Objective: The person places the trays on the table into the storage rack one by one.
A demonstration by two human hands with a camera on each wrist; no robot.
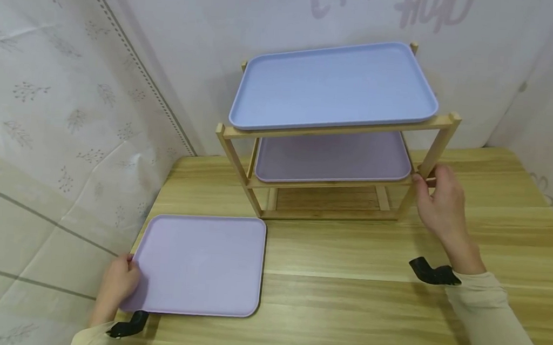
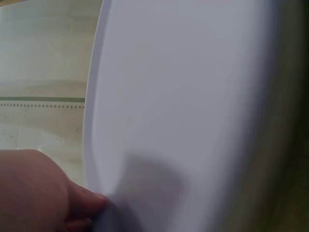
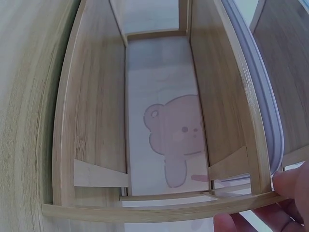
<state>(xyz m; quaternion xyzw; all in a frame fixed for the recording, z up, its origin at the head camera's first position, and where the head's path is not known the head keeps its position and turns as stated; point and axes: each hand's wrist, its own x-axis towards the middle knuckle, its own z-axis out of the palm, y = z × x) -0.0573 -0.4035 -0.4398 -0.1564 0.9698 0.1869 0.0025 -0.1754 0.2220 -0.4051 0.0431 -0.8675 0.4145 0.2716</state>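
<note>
Head view: left hand (image 1: pixel 118 282) on a lilac tray (image 1: pixel 201 264), right hand (image 1: pixel 442 204) on a wooden rack (image 1: pixel 438 147)

I grasp the lilac tray by its left edge, towards the near corner, with my left thumb (image 2: pixel 87 200) on the rim; I cannot see how far my other fingers reach beneath. This tray is on the near left of the table (image 1: pixel 334 307), its far right corner just beside the rack's near left foot; whether they touch, I can't tell.

My right fingers grasp the rack's right side at the middle shelf. The right wrist view shows my thumb and fingers pinching the side bar (image 3: pixel 164 212) where it meets a rail.

On the rack, a blue tray (image 1: pixel 334 85) sits on the top level and a second lilac tray (image 1: pixel 336 155) on the middle one.

A leaf-patterned cloth (image 1: pixel 76 119) hangs along the left, and a pink bear (image 3: pixel 181 133) shows through the rack. I wear pale sleeves (image 1: pixel 498 325), with a black strap end (image 1: pixel 434 272) sticking out at each wrist.
</note>
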